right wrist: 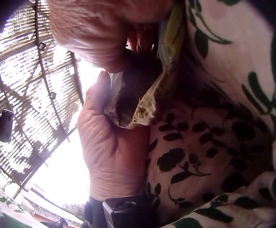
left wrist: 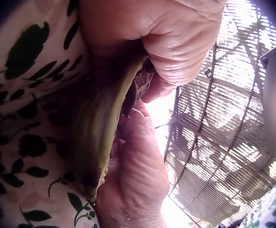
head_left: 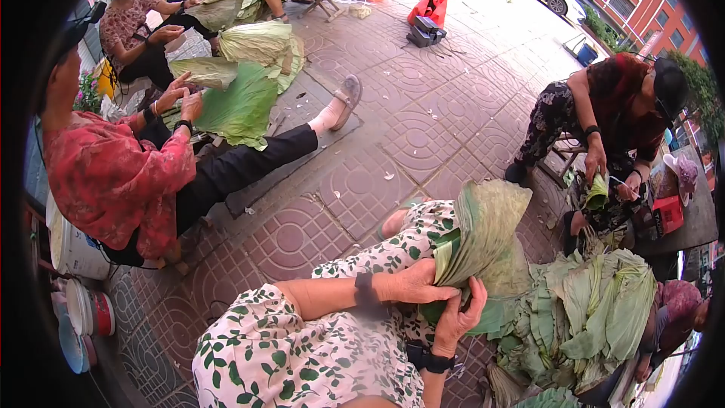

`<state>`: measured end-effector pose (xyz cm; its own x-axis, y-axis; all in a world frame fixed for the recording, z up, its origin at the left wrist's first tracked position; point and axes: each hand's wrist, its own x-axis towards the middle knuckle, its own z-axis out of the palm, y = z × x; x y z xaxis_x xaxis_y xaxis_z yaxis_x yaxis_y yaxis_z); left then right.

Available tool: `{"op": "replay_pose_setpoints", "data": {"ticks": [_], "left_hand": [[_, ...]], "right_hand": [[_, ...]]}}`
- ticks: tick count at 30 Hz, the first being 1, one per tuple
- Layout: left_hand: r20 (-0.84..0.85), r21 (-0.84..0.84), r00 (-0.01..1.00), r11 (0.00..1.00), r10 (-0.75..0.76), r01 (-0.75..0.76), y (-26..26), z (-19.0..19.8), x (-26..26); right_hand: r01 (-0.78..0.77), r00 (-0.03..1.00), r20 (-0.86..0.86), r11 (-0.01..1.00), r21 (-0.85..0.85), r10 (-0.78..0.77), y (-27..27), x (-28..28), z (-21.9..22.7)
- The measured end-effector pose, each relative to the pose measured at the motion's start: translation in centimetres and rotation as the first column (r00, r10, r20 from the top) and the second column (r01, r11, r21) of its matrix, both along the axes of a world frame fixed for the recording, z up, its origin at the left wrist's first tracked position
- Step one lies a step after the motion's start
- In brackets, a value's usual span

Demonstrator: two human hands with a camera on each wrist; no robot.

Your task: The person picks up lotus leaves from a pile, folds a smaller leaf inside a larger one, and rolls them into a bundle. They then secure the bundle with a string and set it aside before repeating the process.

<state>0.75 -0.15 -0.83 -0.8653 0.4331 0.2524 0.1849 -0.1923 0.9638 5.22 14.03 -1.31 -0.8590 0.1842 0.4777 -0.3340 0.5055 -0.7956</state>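
A thick bundle of folded green-brown leaves [head_left: 487,230] rises from the lap in the head view. My left hand [head_left: 414,284] grips its lower edge, and my right hand [head_left: 459,319] holds the same edge just beside it. The left wrist view shows the left hand [left wrist: 157,40] above and the right hand [left wrist: 133,166] below, both at the leaf edge [left wrist: 97,128]. In the right wrist view, the right hand [right wrist: 105,31] pinches at the top, with the left hand [right wrist: 112,147] under it by the torn leaf end [right wrist: 145,109]. Some fingertips are hidden.
A large pile of leaves [head_left: 596,306] lies at the right. A person in a red shirt [head_left: 113,174] sits at the left with an outstretched leg, holding a green leaf [head_left: 240,106]. Another person [head_left: 619,106] works at the right. Buckets [head_left: 89,306] stand at lower left.
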Motion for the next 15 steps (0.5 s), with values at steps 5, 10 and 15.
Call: {"op": "replay_pose_setpoints", "data": {"ticks": [5,10,15], "left_hand": [[-0.009,0.014,1.0,1.0,0.001,-0.001,0.05,-0.07,-0.05],[0.006,0.017,1.0,1.0,-0.006,0.006,0.02,-0.05,-0.05],[-0.022,-0.004,1.0,1.0,0.009,-0.009,0.05,-0.03,-0.03]], "right_hand": [[-0.014,1.0,0.007,1.0,0.027,0.014,0.12,0.07,0.01],[-0.011,1.0,0.005,1.0,0.021,0.011,0.07,0.05,-0.02],[0.0,1.0,0.011,0.999,0.036,-0.001,-0.02,0.06,0.18]]}}
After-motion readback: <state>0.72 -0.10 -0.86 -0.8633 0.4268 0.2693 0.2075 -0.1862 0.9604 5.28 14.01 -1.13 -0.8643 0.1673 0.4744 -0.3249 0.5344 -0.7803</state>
